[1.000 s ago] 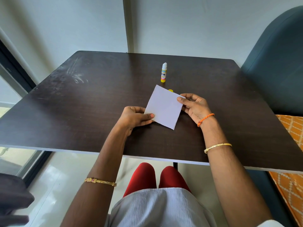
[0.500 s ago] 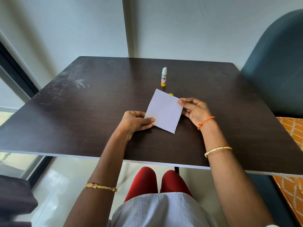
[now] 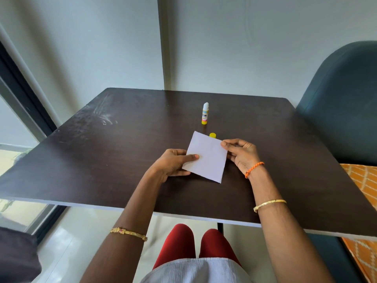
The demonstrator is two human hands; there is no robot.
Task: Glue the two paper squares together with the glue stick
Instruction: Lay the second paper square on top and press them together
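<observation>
A white paper square (image 3: 208, 157) is held over the dark table (image 3: 102, 156), tilted like a diamond. My left hand (image 3: 173, 165) pinches its left corner with the thumb on top. My right hand (image 3: 239, 153) grips its right corner between thumb and fingers. I cannot tell whether one sheet or two lie together. The glue stick (image 3: 205, 113) stands upright and uncapped behind the paper, apart from both hands. Its yellow cap (image 3: 212, 135) peeks out from behind the paper's upper edge.
A dark teal chair back (image 3: 342, 103) stands at the table's right side, with an orange patterned cushion (image 3: 365, 184) below it. A wall rises just behind the table. A window frame (image 3: 24, 94) runs along the left.
The camera has tilted up, so everything sits lower in view. Both hands keep the paper in the same hold; the left thumb has slid slightly further onto the sheet.
</observation>
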